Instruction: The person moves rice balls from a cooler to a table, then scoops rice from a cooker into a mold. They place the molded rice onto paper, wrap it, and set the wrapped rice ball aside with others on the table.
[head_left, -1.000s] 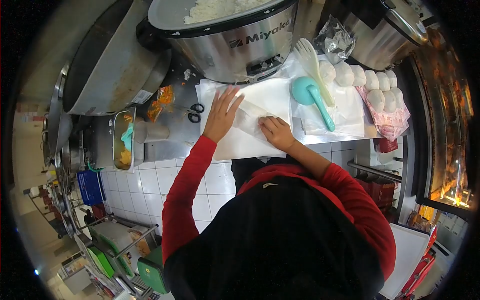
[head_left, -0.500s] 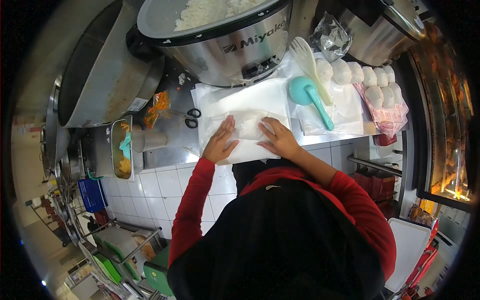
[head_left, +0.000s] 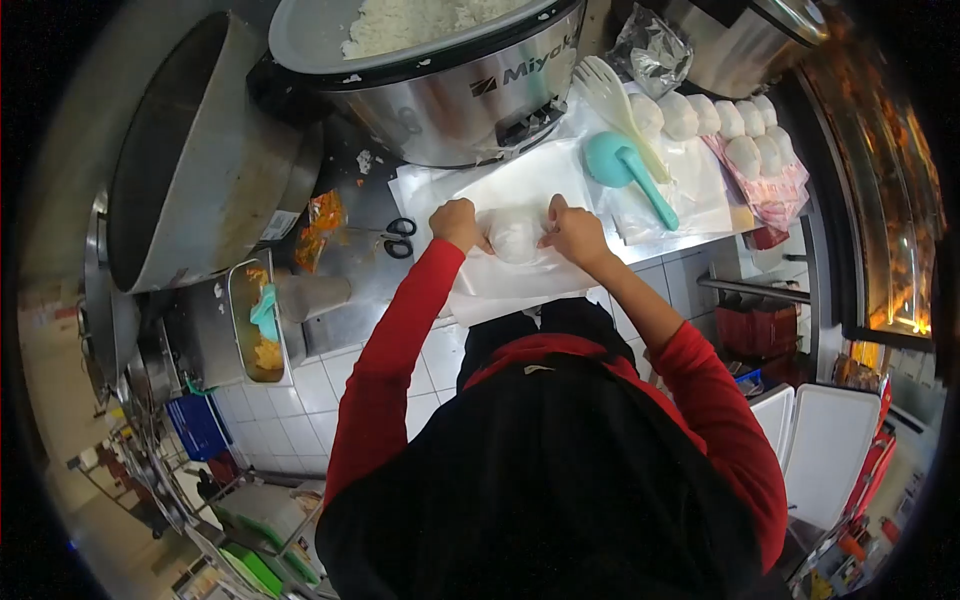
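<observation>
Fingers of both hands curl around a white wrapped rice bundle (head_left: 515, 235), the left hand (head_left: 457, 222) closed on its left end and the right hand (head_left: 575, 232) on its right end, each pinching the paper tight. From where I stand the bundle seems to rest on the sheet of white paper (head_left: 520, 280) spread on the steel surface (head_left: 350, 255), though it may be lifted slightly.

Just behind the hands stands a big silver rice cooker (head_left: 440, 80), open, with white rice inside. To the right of the bundle lie a teal scoop (head_left: 625, 170) and a pale rice paddle (head_left: 615, 100), and beyond them a row of finished white bundles (head_left: 720, 125). Black-handled scissors (head_left: 398, 235) lie on the surface just left of the left hand.
</observation>
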